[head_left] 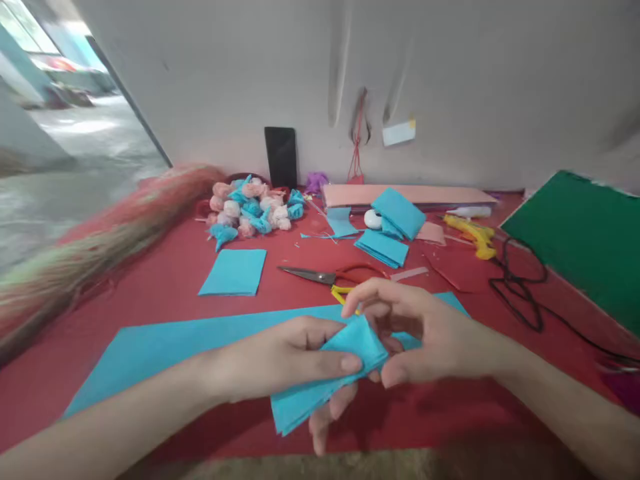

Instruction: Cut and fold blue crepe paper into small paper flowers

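My left hand (305, 353) pinches a folded piece of blue crepe paper (357, 343), thumb on top and fingers underneath. Its layered lower edge hangs below the thumb. Close by on the right, my right hand (425, 330) curves around the paper's corner with its fingers apart; whether a fingertip touches the paper I cannot tell. Beneath both hands a long blue sheet (165, 343) lies across the red table. Just beyond them are scissors (320, 275) with red handles and a yellow-handled tool (340, 293), partly hidden by my right hand.
Pink, white and blue paper flowers (253, 207) are heaped at the back left. A blue square (235, 272) lies in front of them. Folded blue pieces (383, 247) sit near a yellow glue gun (470, 233) with a black cord (523, 293). A dark phone (281, 157) leans on the wall.
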`<act>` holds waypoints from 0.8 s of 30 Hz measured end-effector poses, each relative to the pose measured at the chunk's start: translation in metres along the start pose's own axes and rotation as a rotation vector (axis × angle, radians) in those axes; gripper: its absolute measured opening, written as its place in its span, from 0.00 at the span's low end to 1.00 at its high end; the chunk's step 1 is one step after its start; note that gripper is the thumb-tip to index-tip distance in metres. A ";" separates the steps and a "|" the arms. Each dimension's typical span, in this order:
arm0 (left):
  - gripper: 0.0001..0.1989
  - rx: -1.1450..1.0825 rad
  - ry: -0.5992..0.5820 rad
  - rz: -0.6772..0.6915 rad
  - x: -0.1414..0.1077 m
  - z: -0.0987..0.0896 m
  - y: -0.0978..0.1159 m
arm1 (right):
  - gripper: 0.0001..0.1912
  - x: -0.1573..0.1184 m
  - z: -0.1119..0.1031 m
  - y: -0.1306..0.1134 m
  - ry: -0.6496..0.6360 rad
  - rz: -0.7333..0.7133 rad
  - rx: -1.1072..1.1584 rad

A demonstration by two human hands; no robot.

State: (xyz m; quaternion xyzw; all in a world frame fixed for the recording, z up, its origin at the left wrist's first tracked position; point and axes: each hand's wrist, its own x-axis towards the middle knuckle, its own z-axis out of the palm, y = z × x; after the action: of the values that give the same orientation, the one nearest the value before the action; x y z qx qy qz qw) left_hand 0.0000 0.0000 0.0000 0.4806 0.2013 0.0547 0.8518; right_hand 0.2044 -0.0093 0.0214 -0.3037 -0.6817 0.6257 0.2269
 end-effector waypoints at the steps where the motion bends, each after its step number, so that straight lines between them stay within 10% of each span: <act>1: 0.10 0.012 0.040 -0.009 0.000 0.001 0.001 | 0.16 0.001 0.001 0.002 0.008 0.029 0.056; 12: 0.10 0.051 0.276 0.031 0.007 0.014 -0.002 | 0.12 0.007 0.023 0.010 0.291 0.107 -0.204; 24: 0.13 -0.216 0.081 0.087 0.010 0.009 -0.009 | 0.12 0.010 0.022 0.003 0.279 0.111 0.147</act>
State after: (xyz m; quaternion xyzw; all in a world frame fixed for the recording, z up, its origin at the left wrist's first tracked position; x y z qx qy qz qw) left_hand 0.0116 -0.0094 -0.0059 0.3916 0.2072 0.1322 0.8867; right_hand 0.1819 -0.0179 0.0150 -0.4072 -0.5781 0.6374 0.3060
